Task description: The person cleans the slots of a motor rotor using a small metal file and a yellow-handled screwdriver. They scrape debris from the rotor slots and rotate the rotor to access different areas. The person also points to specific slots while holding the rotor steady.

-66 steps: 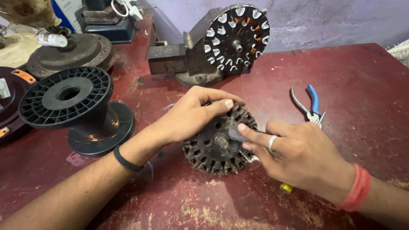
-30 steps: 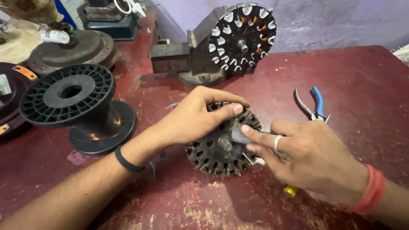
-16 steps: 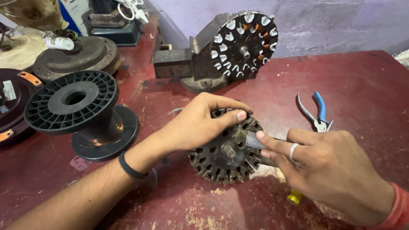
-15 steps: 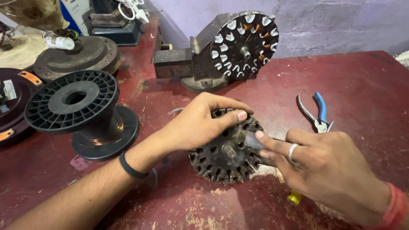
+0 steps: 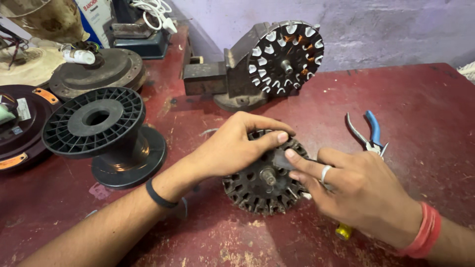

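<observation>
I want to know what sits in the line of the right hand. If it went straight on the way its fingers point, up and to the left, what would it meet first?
The right hand would probably meet the left hand's thumb first, atop the slotted motor core; depth is unclear.

White-and-blue carton (image 5: 94, 17), bench's far-left corner
</observation>
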